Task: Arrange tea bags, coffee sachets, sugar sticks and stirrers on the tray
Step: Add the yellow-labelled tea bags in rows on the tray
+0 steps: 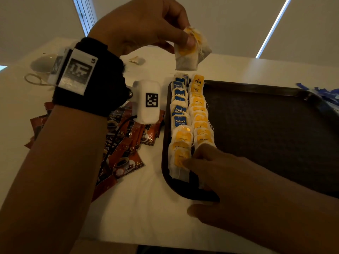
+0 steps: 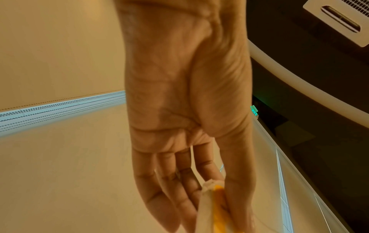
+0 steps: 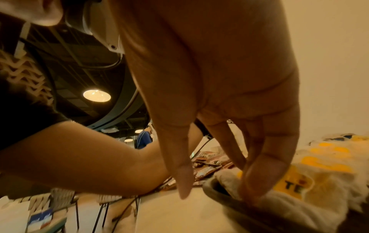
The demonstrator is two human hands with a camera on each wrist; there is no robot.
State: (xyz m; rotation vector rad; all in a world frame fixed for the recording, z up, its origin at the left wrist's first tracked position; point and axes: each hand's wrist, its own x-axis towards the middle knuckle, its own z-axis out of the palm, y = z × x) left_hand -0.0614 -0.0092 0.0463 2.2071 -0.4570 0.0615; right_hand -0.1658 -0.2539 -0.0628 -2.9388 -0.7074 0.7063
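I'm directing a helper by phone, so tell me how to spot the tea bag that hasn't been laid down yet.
Find the dark tray on the white table, with two rows of tea bags along its left edge. Look above the far end of those rows, where the left hand is raised. The held tea bag hangs from its fingertips, the only yellow-tagged one in the air.

The left hand (image 1: 139, 28) and right hand (image 1: 216, 173) were bare. A black wrist strap (image 1: 95, 83) carried a white marker plate (image 1: 75, 70) at 9 o'clock and a white camera housing (image 1: 146, 101) at 3 o'clock, with a black cable (image 1: 117, 132) trailing toward 6 o'clock
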